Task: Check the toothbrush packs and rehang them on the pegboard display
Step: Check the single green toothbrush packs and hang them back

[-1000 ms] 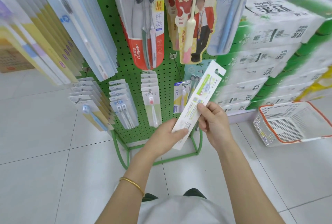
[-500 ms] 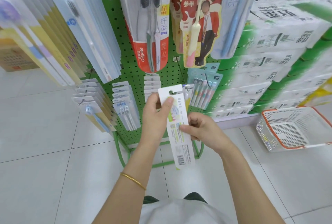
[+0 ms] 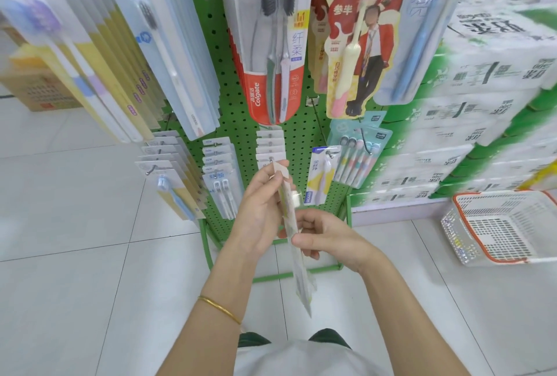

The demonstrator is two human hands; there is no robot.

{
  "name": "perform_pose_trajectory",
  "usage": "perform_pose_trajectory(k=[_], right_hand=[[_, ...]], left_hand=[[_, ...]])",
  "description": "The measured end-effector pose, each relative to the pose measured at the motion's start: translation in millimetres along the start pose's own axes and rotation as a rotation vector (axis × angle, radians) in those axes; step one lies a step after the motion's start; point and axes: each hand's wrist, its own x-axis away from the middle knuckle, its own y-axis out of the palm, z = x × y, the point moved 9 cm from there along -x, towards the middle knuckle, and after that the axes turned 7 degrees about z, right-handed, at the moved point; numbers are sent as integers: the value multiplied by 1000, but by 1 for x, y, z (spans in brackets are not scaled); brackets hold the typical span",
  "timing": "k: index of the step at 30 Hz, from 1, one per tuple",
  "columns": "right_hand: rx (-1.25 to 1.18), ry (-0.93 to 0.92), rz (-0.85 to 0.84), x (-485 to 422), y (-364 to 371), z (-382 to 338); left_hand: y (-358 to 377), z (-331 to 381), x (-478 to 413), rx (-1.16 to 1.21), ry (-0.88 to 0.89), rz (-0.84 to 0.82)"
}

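Where its face was shown before, the toothbrush pack is now turned edge-on, pinched by the left hand and the right hand, its top raised toward the peg at twelve o'clock; rehanging is judged near.

Both hands are on one toothbrush pack turned edge-on in front of the green pegboard, left hand pinching the top end, right hand pinching the middle, with a Colgate pack hanging above and a white basket on the floor off to the right.
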Motion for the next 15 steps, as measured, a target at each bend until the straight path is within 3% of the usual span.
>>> perform_pose_trajectory(k=[5,8,15], right_hand=[[277,59,379,-15,-21,5],[457,57,583,-22,-28,0],[676,141,688,-47,-15,7]], left_hand=[[-39,2,-6,-218,38,328],[-50,8,-5,-292,77,409],[-63,16,-7,-370,83,428]])
